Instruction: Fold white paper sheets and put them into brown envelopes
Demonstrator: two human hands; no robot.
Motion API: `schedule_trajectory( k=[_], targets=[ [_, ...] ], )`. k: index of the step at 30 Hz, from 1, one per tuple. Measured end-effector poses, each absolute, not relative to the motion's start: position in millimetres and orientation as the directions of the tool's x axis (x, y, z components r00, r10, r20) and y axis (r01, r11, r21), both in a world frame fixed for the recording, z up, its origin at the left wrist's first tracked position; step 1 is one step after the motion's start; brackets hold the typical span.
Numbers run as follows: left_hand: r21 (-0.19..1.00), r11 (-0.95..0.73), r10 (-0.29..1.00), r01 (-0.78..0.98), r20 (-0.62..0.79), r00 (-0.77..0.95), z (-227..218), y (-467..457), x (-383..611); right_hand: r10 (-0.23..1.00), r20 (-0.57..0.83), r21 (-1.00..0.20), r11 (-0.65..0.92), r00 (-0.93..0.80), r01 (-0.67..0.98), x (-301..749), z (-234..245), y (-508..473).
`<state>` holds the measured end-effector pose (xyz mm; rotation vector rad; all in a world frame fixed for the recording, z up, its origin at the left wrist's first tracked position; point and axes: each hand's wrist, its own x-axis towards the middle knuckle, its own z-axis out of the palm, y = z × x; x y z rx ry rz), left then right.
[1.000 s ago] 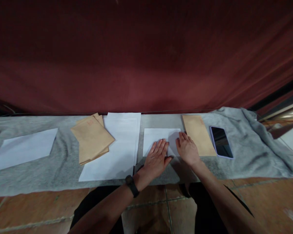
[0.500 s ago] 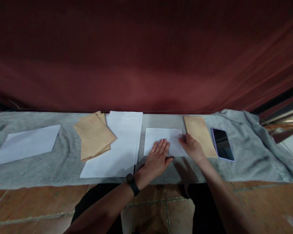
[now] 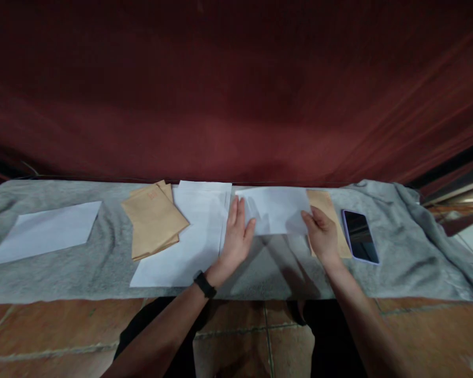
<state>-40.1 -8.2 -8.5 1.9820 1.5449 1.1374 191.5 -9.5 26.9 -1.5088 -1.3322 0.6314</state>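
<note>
A folded sheet of white paper (image 3: 278, 207) is raised off the grey cloth, its shadow falling below it. My right hand (image 3: 322, 231) pinches its right end between thumb and fingers. At the left end, my left hand (image 3: 237, 236) has its fingers stretched out and thumb apart, touching or very near the edge. Partly behind the paper and my right hand lies a brown envelope (image 3: 341, 242). Flat sheets of white paper (image 3: 201, 236) lie left of my left hand, with several brown envelopes (image 3: 153, 218) stacked over their left side.
A phone (image 3: 360, 236) with a purple edge lies right of the single envelope. Another folded white paper (image 3: 49, 231) rests at the far left. The grey cloth (image 3: 110, 281) covers a narrow surface, with a dark red fabric wall (image 3: 236, 131) right behind it.
The folded paper has been lifted from the cloth and moved up and slightly right. My left hand has gone from pressing flat on it to its left edge.
</note>
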Motion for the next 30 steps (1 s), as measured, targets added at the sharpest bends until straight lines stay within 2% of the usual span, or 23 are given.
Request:
schedule_trajectory(
  k=[2,4,6,8,11,13,15,18,20,22,24,26,30],
  targets=[
    [0.787,-0.312,0.910,0.532,0.408,-0.070,-2.4,3.6,-51.8,0.840,0.456,-0.771,0.209,0.294,0.601,193.9,38.8,-17.0],
    [0.831,-0.323,0.880,0.453,0.439,-0.178,1.4,11.8,-62.4,0.829,0.553,-0.614,0.338,0.083,0.713,194.5,45.0,-25.9],
    [0.853,-0.337,0.857,0.399,0.453,-0.246,4.3,17.2,-71.2,0.827,0.515,-0.459,0.489,-0.226,0.742,191.4,43.4,-34.4],
    [0.867,-0.340,0.856,0.364,0.446,-0.263,6.9,21.0,-77.7,0.778,0.411,-0.334,0.613,-0.475,0.716,184.7,36.2,-41.7],
    [0.885,-0.318,0.929,0.341,0.363,-0.075,8.6,23.6,-80.7,0.698,0.270,-0.219,0.715,-0.663,0.664,172.0,26.0,-50.7],
    [0.879,-0.316,0.948,0.357,0.281,0.147,6.9,21.9,-77.1,0.671,0.189,-0.197,0.741,-0.717,0.642,164.4,24.5,-56.0],
    [0.845,-0.355,0.910,0.399,0.215,0.355,2.7,17.1,-69.6,0.653,0.129,-0.201,0.754,-0.746,0.625,158.5,26.8,-60.9],
    [0.734,-0.478,0.795,0.483,0.127,0.594,-6.1,6.6,-56.2,0.626,0.109,-0.224,0.772,-0.772,0.594,153.2,30.6,-67.0],
    [0.637,-0.561,0.723,0.529,0.066,0.687,-11.9,0.8,-49.7,0.612,0.120,-0.255,0.780,-0.782,0.571,151.1,30.7,-69.9],
    [0.574,-0.604,0.691,0.553,0.031,0.722,-15.5,-1.9,-47.3,0.602,0.125,-0.283,0.784,-0.789,0.553,149.2,29.7,-71.8],
    [0.582,-0.606,0.680,0.542,0.026,0.733,-15.1,-1.6,-49.3,0.613,0.109,-0.294,0.772,-0.782,0.564,148.0,29.5,-72.6],
    [0.657,-0.551,0.701,0.515,0.029,0.713,-10.2,0.2,-55.0,0.648,0.073,-0.292,0.741,-0.758,0.605,148.4,31.1,-72.5],
    [0.844,-0.323,0.780,0.428,-0.019,0.625,7.7,1.5,-74.6,0.738,0.020,-0.293,0.650,-0.675,0.702,158.4,35.3,-69.7]
  ],
)
